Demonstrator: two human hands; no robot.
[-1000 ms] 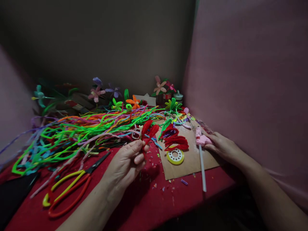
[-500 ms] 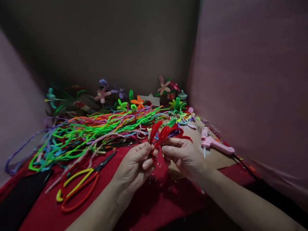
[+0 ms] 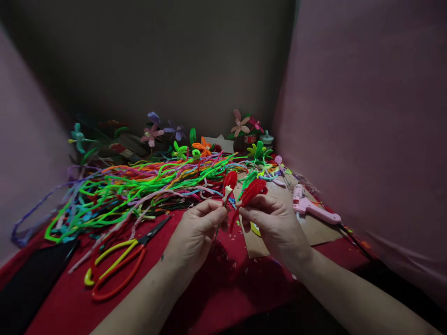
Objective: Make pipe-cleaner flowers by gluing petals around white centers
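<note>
Just above the red tablecloth [image 3: 209,298], 1 red petal loop [image 3: 230,180] with a pale tip [image 3: 228,190] beside it stands upright, pinched in the left hand [image 3: 199,232]. Near it, the right hand [image 3: 275,223] grips red fuzzy loops [image 3: 253,190] between thumb and fingers. Beyond lie bright fuzzy stems [image 3: 139,184]; 1 pair of scissors [image 3: 120,265] rests left, and 1 pink glue gun [image 3: 316,210] lies right on cardboard [image 3: 319,232].
</note>
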